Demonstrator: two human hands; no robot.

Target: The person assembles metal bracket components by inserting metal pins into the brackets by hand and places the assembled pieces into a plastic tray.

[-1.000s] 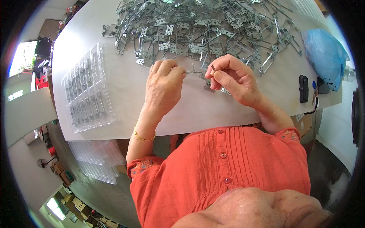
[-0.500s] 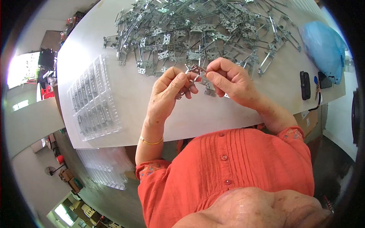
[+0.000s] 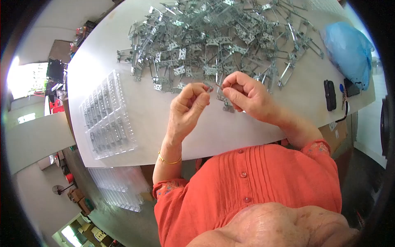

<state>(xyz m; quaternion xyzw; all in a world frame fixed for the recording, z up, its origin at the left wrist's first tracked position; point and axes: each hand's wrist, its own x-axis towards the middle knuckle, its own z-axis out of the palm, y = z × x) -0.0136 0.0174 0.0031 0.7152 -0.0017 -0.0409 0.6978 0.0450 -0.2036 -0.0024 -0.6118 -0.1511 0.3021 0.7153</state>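
Observation:
Over the table, my left hand (image 3: 188,108) is closed in a pinch around a metal bracket (image 3: 211,88). Only a small end of it shows past the fingertips; the rest is hidden in the hand. Close by on the right, my right hand (image 3: 252,98) is also closed, with thumb and forefinger pinching a thin metal piece (image 3: 219,85). Whether the two metal parts are joined cannot be made out. Just beyond both hands lies a large heap of metal brackets with rods (image 3: 205,41). One loose bracket (image 3: 227,108) lies below my right hand's fingers.
Clear plastic trays (image 3: 108,117) holding metal parts lie on the white table (image 3: 152,131) at left. More clear trays (image 3: 119,189) are below the table edge. At right are a blue plastic bag (image 3: 347,53), a black case (image 3: 330,95) and scissors (image 3: 343,96).
The bracket with holes that showed between my hands is now mostly hidden in my left hand. The left fingers have curled in, and both hands sit slightly lower in view.

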